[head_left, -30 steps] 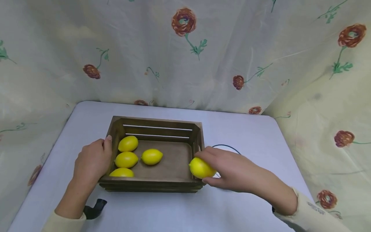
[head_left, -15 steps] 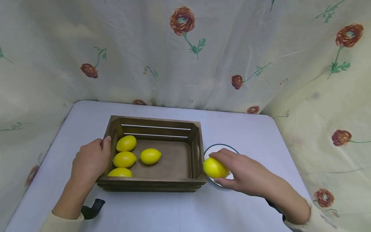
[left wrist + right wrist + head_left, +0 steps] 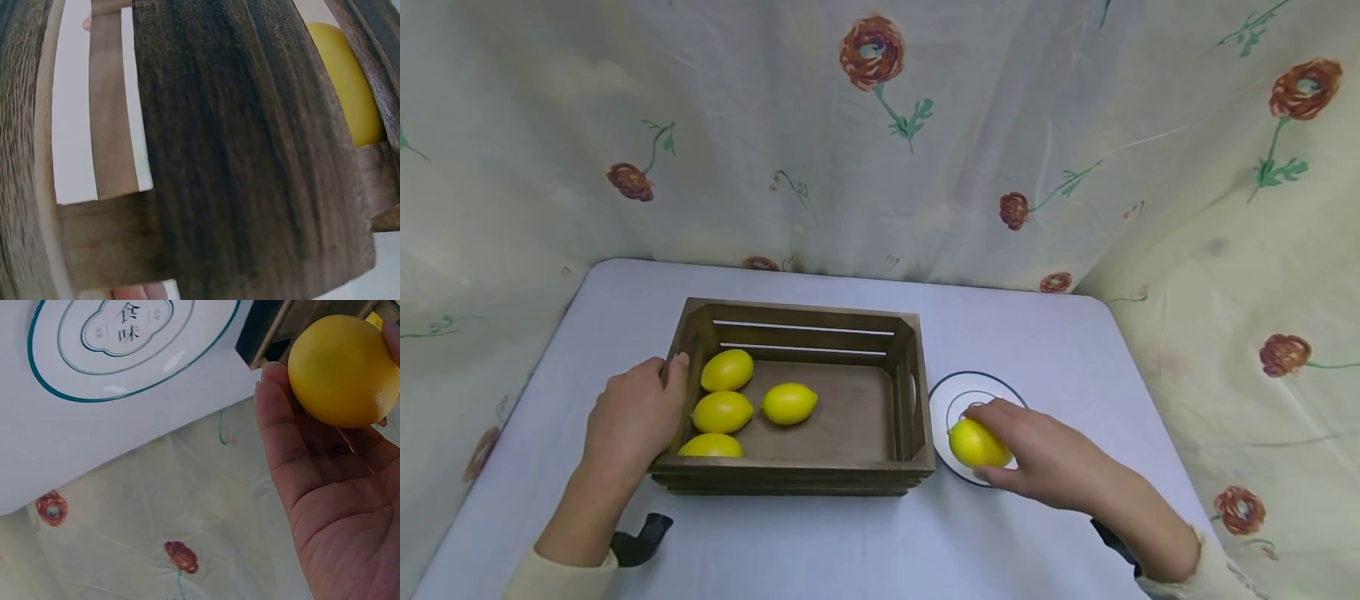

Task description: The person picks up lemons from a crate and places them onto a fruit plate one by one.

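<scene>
My right hand (image 3: 1045, 458) holds a yellow lemon (image 3: 977, 443) between thumb and fingers. The lemon is over the white plate (image 3: 944, 417), which has green rings and stands just right of the crate. In the right wrist view the lemon (image 3: 344, 372) sits at the fingertips, apart from the plate (image 3: 69, 381). My left hand (image 3: 636, 412) grips the left end of the brown wooden crate (image 3: 790, 463); most of its fingers are hidden behind that end. Several lemons lie inside: a column along the left wall and one lemon (image 3: 790, 404) nearer the middle.
A black curved object (image 3: 643, 540), partly hidden by the left forearm, lies on the white table (image 3: 775, 550) in front of the crate. Floral curtains (image 3: 940, 167) hang behind and at both sides of the table.
My right hand has carried the lemon rightward from the crate's right wall to above the plate, uncovering more of the plate. The left hand stays on the crate.
</scene>
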`<control>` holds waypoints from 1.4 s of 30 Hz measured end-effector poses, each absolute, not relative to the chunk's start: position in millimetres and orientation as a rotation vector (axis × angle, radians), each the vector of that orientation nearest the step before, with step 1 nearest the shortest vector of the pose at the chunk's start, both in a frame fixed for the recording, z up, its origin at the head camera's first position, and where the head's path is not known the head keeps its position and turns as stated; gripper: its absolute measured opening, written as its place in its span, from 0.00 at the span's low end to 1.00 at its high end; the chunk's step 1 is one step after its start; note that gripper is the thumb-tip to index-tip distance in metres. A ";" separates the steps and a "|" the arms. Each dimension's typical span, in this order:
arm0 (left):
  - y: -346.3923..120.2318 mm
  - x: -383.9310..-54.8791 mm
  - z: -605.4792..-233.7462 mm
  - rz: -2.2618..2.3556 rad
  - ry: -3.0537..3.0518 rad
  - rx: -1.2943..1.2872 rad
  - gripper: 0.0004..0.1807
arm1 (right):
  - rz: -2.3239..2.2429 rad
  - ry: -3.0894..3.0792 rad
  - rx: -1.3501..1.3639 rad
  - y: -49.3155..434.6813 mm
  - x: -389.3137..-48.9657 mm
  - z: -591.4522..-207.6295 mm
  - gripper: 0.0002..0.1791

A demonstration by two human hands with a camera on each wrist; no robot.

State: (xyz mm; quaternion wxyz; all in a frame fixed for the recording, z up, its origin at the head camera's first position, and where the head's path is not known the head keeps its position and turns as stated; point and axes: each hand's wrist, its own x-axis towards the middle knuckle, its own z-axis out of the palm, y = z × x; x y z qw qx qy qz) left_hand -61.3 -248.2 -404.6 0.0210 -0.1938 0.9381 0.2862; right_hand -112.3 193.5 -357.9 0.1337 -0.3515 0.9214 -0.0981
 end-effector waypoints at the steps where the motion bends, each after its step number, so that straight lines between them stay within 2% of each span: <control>1: -248.3 -61.4 -404.8 0.889 2.906 -0.602 0.32 | -0.284 2.670 -1.008 194.7 -113.1 -359.9 0.30; 11: -248.1 -61.5 -405.1 0.888 2.898 -0.622 0.31 | -0.291 2.670 -0.884 208.7 -121.5 -381.7 0.31; 24: -247.4 -62.7 -405.8 0.884 2.934 -0.606 0.37 | -0.326 2.675 -0.741 220.4 -128.5 -398.0 0.31; 42: -251.4 -63.6 -406.4 0.845 2.929 -0.573 0.38 | -0.349 2.694 -0.696 236.0 -139.6 -412.4 0.31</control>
